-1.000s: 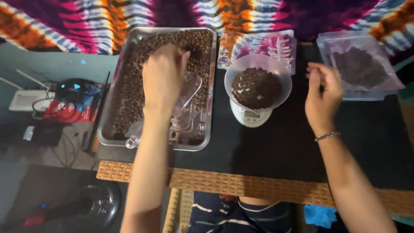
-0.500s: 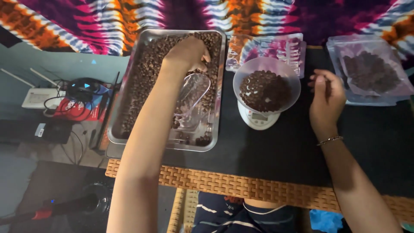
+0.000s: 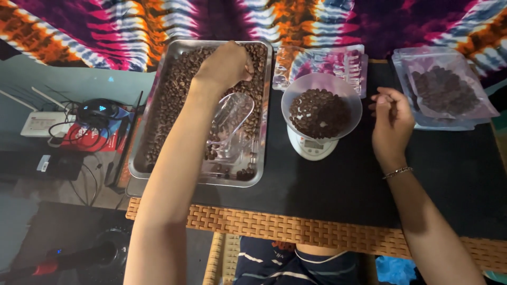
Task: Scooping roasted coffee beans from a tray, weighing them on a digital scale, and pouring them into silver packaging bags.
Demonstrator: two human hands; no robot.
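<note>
My left hand reaches into the far part of a steel tray full of brown coffee beans, fingers curled down among them. A clear plastic scoop lies in the tray just below that hand. To the right, a clear bowl of beans sits on a small white scale. My right hand hovers beside the bowl, fingers loosely curled; whether it holds any beans I cannot tell.
Clear bags, one with beans at the far right and empty ones behind the bowl, lie on the black table top with a woven wicker edge. A router, cables and red box sit lower left.
My left hand has moved farther up the tray into the beans at its far end. My right hand stayed beside the bowl. The view shifted slightly.
</note>
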